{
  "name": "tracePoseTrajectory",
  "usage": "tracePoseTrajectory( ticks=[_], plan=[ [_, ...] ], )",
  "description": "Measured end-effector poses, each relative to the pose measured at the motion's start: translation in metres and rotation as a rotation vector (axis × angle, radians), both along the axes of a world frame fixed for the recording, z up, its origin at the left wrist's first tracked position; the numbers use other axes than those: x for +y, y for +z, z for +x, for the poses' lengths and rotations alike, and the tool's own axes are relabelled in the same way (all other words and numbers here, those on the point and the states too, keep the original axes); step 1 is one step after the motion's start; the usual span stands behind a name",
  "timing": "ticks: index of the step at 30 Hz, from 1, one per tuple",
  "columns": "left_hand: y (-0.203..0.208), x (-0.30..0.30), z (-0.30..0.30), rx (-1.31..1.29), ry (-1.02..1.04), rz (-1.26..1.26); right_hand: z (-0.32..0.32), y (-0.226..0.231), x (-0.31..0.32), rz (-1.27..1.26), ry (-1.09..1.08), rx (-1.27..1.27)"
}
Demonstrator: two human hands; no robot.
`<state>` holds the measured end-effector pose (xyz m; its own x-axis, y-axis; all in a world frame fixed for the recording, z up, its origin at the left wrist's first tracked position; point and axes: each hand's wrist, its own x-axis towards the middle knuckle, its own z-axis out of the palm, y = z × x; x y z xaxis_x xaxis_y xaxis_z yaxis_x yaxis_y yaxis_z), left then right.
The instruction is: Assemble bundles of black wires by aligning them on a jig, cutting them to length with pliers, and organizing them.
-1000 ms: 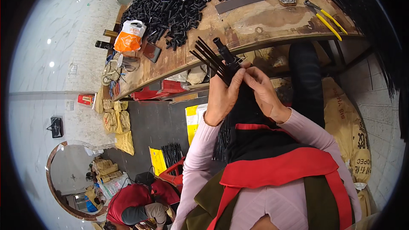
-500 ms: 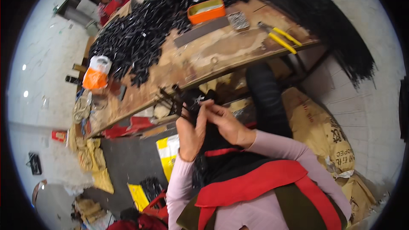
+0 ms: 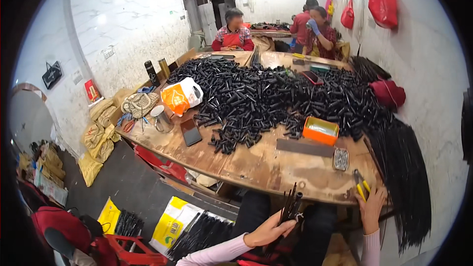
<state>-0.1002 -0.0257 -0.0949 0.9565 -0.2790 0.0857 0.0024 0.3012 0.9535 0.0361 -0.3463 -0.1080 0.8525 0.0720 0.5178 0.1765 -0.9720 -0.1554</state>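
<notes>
The left grip (image 3: 270, 229) is holding thin, straight black sticks (image 3: 287, 207) and a thick, round black tube (image 3: 297, 201), fingers wrapped around them, just off the near edge of the brown wooden tabletop (image 3: 251, 167). The right grip (image 3: 372, 208) is touching the yellow-handled metal pliers (image 3: 361, 192) by that edge's right end, but I cannot tell how far its fingers are closing. Bare wood is leaving open room left of the pliers, while short black pipes (image 3: 266, 98) are filling the middle.

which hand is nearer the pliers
Right. The right hand is at the handle end of the pliers; the left hand is farther off, to their left in front of the table, gripping thin black rods.
</notes>
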Motion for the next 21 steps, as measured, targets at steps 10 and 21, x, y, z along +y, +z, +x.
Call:
tracePoseTrajectory(
  ticks=[10,21],
  plan=[
    [-0.001,-0.006,-0.011,0.266,0.009,-0.125,-0.029,0.012,0.019,1.535,0.502,0.502],
    [0.018,0.016,-0.014,-0.001,0.152,-0.006,-0.118,0.073,0.107,0.408,0.812,0.618]
  ],
)
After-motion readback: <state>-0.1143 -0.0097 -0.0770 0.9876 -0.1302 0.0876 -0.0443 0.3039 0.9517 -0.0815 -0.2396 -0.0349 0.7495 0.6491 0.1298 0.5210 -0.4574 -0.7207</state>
